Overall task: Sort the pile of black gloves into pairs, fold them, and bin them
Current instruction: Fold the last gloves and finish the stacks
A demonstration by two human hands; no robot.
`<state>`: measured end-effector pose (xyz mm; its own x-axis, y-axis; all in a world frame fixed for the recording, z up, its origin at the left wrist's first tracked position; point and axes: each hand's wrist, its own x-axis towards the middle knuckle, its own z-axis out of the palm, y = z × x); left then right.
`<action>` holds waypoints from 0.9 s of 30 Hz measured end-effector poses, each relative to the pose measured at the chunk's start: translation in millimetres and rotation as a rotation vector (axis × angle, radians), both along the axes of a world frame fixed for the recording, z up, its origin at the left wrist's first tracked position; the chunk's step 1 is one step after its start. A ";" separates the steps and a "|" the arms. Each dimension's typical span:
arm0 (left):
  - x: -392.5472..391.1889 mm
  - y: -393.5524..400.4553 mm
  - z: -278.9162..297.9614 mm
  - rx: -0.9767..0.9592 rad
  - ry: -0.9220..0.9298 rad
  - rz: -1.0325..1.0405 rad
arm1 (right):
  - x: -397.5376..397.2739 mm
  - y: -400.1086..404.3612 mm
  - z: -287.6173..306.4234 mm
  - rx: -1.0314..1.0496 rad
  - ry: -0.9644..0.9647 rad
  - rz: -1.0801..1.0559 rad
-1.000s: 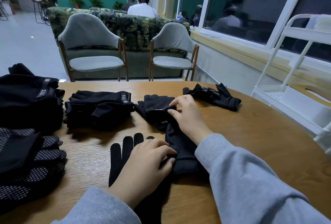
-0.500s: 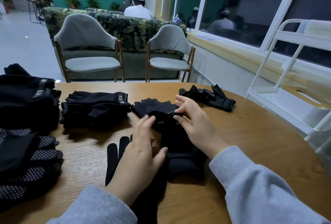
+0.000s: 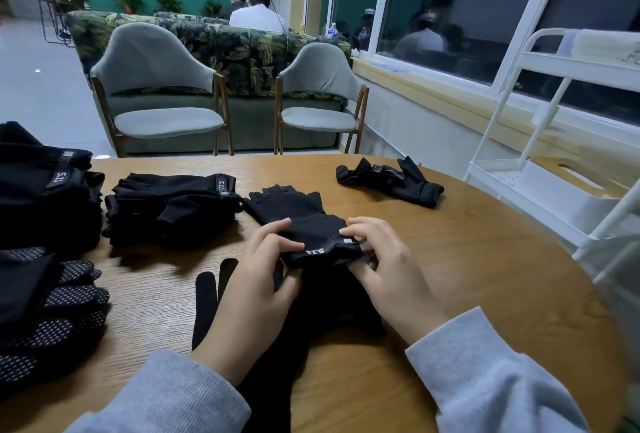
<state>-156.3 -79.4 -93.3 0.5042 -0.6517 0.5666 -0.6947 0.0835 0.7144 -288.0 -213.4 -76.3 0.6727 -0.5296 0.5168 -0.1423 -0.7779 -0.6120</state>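
A black fingerless glove (image 3: 294,211) with a white-lettered cuff lies in the middle of the round wooden table (image 3: 485,259). My left hand (image 3: 256,280) pinches its cuff on the left side and my right hand (image 3: 381,263) pinches the cuff on the right. Under my hands lies a black full-finger glove (image 3: 206,301), partly hidden. A stack of fingerless gloves (image 3: 169,207) sits to the left. A crumpled dotted glove (image 3: 388,180) lies at the far right of the table.
A tall pile of black gloves (image 3: 45,197) and a pile of white-dotted gloves (image 3: 52,311) fill the left edge. A white tiered cart (image 3: 554,197) stands right of the table. Two grey chairs (image 3: 162,86) stand beyond the far edge.
My left hand has moved up from the full-finger glove to the fingerless glove's cuff. Both hands now hold that cuff, which has shifted toward me.
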 end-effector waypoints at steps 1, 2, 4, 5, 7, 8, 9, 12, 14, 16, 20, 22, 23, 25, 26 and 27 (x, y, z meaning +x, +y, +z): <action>-0.7 -0.1 0.0 0.014 -0.016 -0.002 | 0.1 1.3 -0.3 0.034 -0.021 0.014; -1.2 -0.2 0.0 0.031 -0.037 -0.006 | 0.5 2.3 -0.5 0.062 -0.038 0.030; -1.7 -0.3 -0.4 0.064 -0.084 -0.022 | -0.1 3.3 -0.6 0.092 -0.045 0.061; -1.6 -0.4 -0.9 0.081 -0.104 -0.035 | -1.1 3.4 -0.3 0.085 -0.042 0.071; -1.6 -0.5 -1.6 0.104 -0.124 -0.065 | -4.6 2.6 0.6 0.062 -0.042 0.079; -1.8 -0.6 -1.8 0.111 -0.127 -0.078 | -7.1 2.4 1.8 0.054 -0.047 0.080; -2.4 -0.9 -1.8 0.120 -0.133 -0.094 | -10.0 2.3 3.0 0.045 -0.054 0.080; -4.5 -1.9 -2.9 0.142 -0.165 -0.163 | -20.8 1.5 3.9 0.021 -0.062 0.065; -6.6 -1.4 -3.0 0.181 -0.185 -0.213 | -28.1 0.3 2.0 0.026 -0.039 0.049; -8.0 -0.4 -3.4 0.212 -0.198 -0.242 | -34.3 0.6 -1.2 0.033 -0.004 0.038; -9.7 1.7 -2.4 0.302 -0.203 -0.279 | -43.4 4.3 -9.3 0.053 0.062 0.027; -9.9 3.5 -1.4 0.330 -0.204 -0.282 | -45.9 5.9 -12.6 0.058 0.080 0.023; -9.8 4.5 -0.8 0.339 -0.204 -0.280 | -46.6 6.7 -13.7 0.051 0.091 0.017; -9.4 6.9 0.2 0.366 -0.200 -0.284 | -46.9 8.2 -14.3 0.048 0.109 0.010; -9.3 8.0 0.6 0.381 -0.195 -0.291 | -46.8 8.6 -14.4 0.048 0.119 0.007; -8.8 8.7 0.7 0.396 -0.190 -0.298 | -46.8 8.8 -14.7 0.045 0.132 0.001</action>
